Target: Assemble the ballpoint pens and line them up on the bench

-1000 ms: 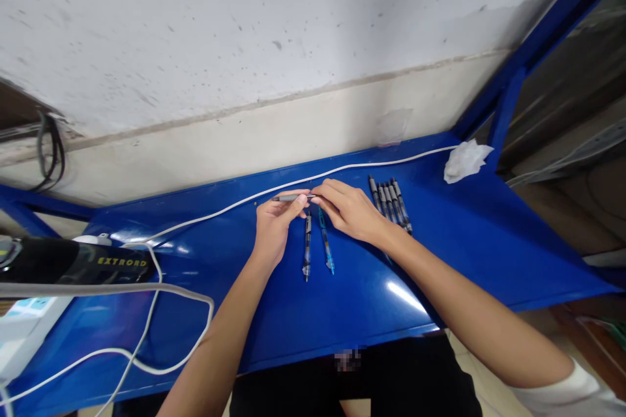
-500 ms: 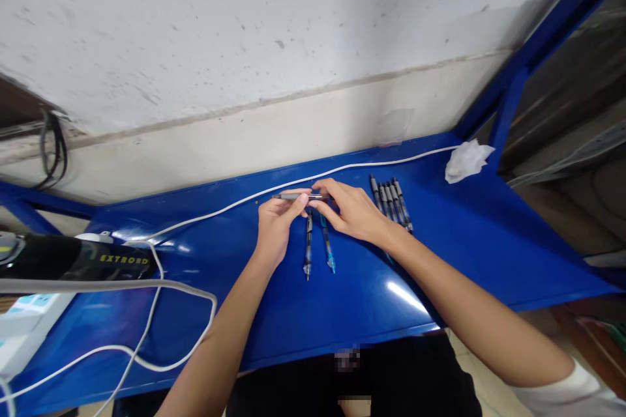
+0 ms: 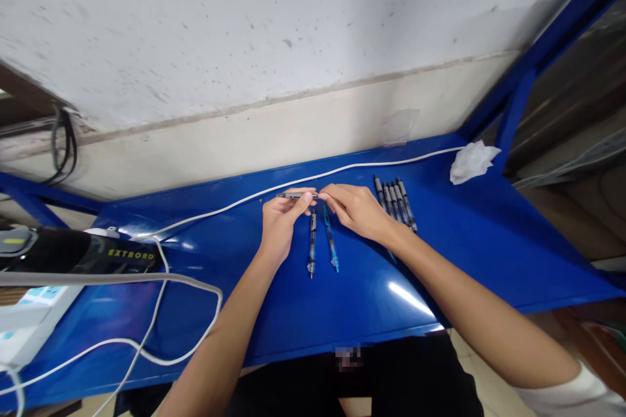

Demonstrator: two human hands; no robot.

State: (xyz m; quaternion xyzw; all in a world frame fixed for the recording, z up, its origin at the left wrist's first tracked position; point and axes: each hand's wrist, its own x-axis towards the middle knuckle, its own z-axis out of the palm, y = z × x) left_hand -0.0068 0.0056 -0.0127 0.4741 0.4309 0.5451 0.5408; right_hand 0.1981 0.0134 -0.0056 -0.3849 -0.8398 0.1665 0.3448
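Observation:
My left hand (image 3: 283,218) is closed around a grey and black pen (image 3: 293,195), which lies sideways between thumb and fingers. My right hand (image 3: 355,208) pinches at the pen's right end, fingertips together; whether it grips the tip or a small part there is too small to tell. Just below the hands, a black pen (image 3: 312,244) and a blue pen (image 3: 331,244) lie side by side on the blue table (image 3: 342,313). Right of my right hand, several grey and black pens (image 3: 395,199) lie in a row, partly behind my forearm.
A white cable (image 3: 288,184) runs along the back of the table to a crumpled white plastic wrap (image 3: 473,161). At left are a black cylindrical object with yellow lettering (image 3: 107,253), a white box (image 3: 39,319) and looping cable. A wall (image 3: 293,124) rises behind.
My right hand's fingers have drawn together at the pen's right end, where they were spread wider before. The whole view has shifted slightly.

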